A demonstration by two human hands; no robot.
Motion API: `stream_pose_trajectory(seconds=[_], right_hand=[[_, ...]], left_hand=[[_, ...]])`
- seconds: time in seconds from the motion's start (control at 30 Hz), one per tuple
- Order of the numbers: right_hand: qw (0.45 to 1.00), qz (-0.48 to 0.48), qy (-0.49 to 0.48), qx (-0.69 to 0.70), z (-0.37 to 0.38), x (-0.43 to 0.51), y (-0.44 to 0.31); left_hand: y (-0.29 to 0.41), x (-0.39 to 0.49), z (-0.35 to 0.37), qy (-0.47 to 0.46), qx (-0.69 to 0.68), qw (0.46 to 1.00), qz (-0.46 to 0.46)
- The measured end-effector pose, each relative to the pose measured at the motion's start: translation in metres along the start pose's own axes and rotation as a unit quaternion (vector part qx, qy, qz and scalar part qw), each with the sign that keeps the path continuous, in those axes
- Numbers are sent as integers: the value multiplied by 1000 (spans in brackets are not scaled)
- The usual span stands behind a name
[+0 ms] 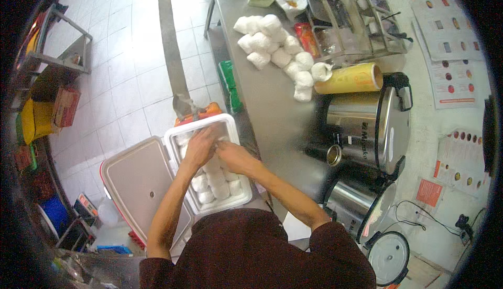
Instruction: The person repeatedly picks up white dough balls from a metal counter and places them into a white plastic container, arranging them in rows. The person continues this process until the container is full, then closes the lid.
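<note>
Before me stands a cooler box (238,143) with a white rim, its lid (137,190) swung back to the left. White wrapped bundles (217,183) fill it in rows. Both of my hands reach into its far half. My left hand (201,145) lies over the bundles with its fingers pointing away from me. Close beside it, my right hand (234,156) has its fingers bent inward at the bundles. The fingertips of both hands are partly hidden or blurred, so any grip is unclear.
More white bundles (271,41) are heaped on the steel table (267,120) to the right. Near them lie a yellow roll of wrap (347,78) and a wire rack (353,21). Two large steel cookers (353,124) stand nearer me. A green package (230,86) sits below the table's edge.
</note>
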State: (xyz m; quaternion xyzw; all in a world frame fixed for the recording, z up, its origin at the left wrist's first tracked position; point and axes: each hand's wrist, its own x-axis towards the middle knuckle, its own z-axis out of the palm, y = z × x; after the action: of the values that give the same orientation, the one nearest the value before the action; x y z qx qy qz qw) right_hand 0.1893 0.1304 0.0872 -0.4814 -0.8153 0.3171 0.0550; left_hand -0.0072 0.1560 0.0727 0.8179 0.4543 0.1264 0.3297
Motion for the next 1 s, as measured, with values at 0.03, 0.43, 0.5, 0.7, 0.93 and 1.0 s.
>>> stream_pose_trajectory(seconds=[0.03, 0.43, 0.5, 0.7, 0.93, 1.0], right_hand=[[999, 28, -9, 29, -38, 0, -13], [811, 440, 385, -20, -85, -49, 243], [798, 455, 396, 4, -68, -66, 228], [777, 453, 429, -77, -56, -72, 228], [954, 168, 110, 222, -72, -30, 62], [992, 41, 72, 91, -63, 3, 12]], left_hand=[[-6, -13, 6, 15, 24, 1000, 7], [-7, -23, 41, 44, 112, 993, -10], [-4, -25, 40, 49, 110, 993, -15], [9, -24, 34, 40, 104, 994, -17], [3, -34, 41, 63, 140, 987, -39], [7, -31, 37, 57, 131, 988, -51]])
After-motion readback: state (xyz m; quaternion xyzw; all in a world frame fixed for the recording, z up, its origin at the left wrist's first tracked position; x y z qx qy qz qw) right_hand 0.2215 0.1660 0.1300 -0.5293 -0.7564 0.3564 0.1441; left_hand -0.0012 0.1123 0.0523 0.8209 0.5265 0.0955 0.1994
